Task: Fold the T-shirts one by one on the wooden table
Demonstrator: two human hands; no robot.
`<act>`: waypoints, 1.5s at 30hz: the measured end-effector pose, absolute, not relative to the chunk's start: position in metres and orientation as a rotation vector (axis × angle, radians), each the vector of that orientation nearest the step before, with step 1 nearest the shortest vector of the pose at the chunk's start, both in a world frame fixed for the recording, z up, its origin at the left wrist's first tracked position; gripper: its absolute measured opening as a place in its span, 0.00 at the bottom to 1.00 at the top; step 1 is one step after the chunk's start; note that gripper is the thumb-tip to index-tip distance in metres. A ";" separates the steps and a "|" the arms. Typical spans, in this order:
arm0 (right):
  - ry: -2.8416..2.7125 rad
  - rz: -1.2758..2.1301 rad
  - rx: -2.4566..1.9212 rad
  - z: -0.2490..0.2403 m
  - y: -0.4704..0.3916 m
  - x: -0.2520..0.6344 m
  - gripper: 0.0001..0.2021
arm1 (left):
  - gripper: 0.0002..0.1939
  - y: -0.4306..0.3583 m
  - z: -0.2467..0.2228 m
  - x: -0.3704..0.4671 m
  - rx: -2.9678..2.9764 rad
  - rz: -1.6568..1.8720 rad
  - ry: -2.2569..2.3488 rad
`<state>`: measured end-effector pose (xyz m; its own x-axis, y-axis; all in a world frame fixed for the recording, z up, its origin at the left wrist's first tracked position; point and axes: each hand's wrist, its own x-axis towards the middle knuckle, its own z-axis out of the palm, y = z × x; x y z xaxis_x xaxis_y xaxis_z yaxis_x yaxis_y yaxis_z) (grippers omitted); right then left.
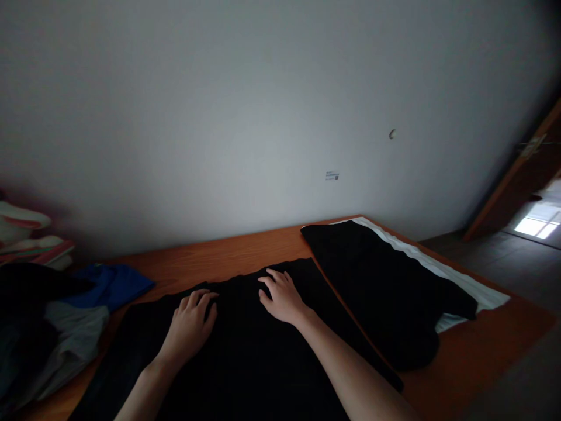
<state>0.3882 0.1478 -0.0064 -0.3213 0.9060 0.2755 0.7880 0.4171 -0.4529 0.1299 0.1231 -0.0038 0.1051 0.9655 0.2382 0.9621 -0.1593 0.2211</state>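
A large black garment [245, 362] lies spread out on the wooden table, its far edge slightly wavy. Its exact kind is hard to tell in the dim light. On its left part rests my left hand [193, 318], fingers a little bent and apart, close to the far edge. My right hand [283, 295] touches the cloth farther right, also near that edge, with the fingers spread. Neither hand grips anything. To the right, a second black garment [377, 286] lies flat over a white cloth [491, 295], which shows along the far side.
On the left is a heap of clothes with a blue piece [116, 285] and a grey piece [81, 333]. The wooden table [175, 263] meets a pale wall [219, 117] at the back. A wooden door [517, 169] stands at the far right.
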 end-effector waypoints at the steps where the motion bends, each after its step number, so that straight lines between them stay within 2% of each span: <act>1: -2.193 0.325 -1.434 -0.006 0.148 0.388 0.20 | 0.21 0.122 -0.003 0.130 2.327 0.507 2.030; 45: -2.213 0.358 -1.422 -0.006 0.139 0.392 0.19 | 0.21 0.114 -0.001 0.129 2.333 0.599 2.012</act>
